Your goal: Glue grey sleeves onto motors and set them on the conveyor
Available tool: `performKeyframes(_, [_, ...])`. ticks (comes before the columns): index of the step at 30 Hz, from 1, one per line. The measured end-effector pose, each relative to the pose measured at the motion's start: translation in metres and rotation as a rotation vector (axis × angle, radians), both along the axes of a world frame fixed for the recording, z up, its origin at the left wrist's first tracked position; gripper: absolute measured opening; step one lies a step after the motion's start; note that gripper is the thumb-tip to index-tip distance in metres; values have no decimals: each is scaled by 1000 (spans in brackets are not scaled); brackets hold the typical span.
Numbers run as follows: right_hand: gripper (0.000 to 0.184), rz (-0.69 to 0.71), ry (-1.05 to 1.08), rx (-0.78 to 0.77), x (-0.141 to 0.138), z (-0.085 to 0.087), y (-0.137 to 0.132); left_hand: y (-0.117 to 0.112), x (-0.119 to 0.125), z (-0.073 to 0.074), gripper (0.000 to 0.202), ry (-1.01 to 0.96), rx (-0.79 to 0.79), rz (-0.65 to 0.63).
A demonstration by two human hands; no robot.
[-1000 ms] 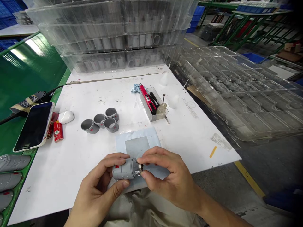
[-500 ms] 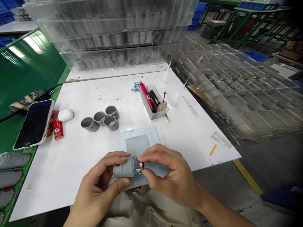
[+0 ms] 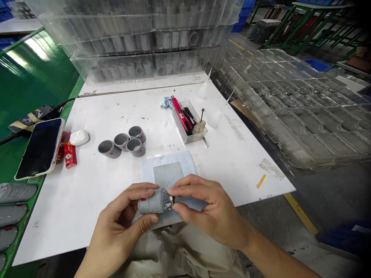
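Observation:
A grey cylinder [image 3: 152, 202] with a small red mark lies on its side near the table's front edge. My left hand [image 3: 124, 220] is closed around its left part, with the thumb below and fingers above. At the cylinder's right end sits a small metal fitting [image 3: 171, 201] with a dark tip. My right hand [image 3: 207, 210] pinches this fitting between thumb and fingers. Beneath the hands are a pale blue sheet [image 3: 189, 166] and a flat grey plate [image 3: 168, 173], partly covered by the hands.
Several grey cups [image 3: 108, 149] stand left of centre. A clear box [image 3: 188, 138] holds a red-handled tool and a small jar. White dropper bottles [image 3: 203, 92] are behind it. A phone [image 3: 40, 148] lies at left; clear trays [image 3: 290, 112] are stacked at right.
The whole view has shifted slightly. Both hands keep their hold on the cylinder and its end fitting, with barely any change in the fingers.

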State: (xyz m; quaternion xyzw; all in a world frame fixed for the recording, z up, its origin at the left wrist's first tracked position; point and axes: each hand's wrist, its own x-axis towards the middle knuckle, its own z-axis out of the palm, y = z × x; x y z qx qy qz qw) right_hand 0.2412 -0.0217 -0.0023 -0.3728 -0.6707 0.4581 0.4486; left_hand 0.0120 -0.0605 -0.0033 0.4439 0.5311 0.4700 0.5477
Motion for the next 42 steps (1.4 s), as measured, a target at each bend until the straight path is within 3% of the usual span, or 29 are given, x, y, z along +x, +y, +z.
performKeyframes(5, [12, -126, -51, -76, -3, 2, -6, -2, 9, 5, 30, 40, -44, 98])
performKeyframes(9, [20, -181, -114, -36, -6, 6, -18, -2, 17, 13, 42, 18, -128, 185])
performKeyframes(11, [30, -92, -118, -247, -5, 11, -24, 0, 16, 13, 42, 46, -108, 206])
performKeyframes(15, [58, 191, 84, -894, -5, 18, -31, 3, 8, 7, 53, 188, -63, 218])
performKeyframes(18, [58, 257, 149, -1013, -9, 20, -29, 6, 10, 7, 58, 314, -57, 236])
performKeyframes(22, [50, 268, -14, -916, -10, 23, -22, 13, 18, 11, 43, 466, 10, 210])
performKeyframes(24, [53, 202, -104, -846, -4, 26, -18, 14, 20, 10, 38, 460, 41, 155])
performKeyframes(27, [57, -23, -180, -648, 15, 31, -3, 12, 20, 6, 32, 405, 68, 135])
performKeyframes(31, [41, -422, -269, -157, 38, 38, 46, 9, 22, 4, 26, 356, 79, 147])
performKeyframes(33, [39, -535, -334, 55, 44, 40, 75, 9, 23, 5, 27, 349, 77, 134])
performKeyframes(37, [27, -548, -516, 210, 46, 46, 115, 11, 22, 6, 30, 344, 47, 139])
performKeyframes(42, [19, -617, -493, 324, 48, 51, 120, 11, 20, 6, 34, 332, 15, 135])
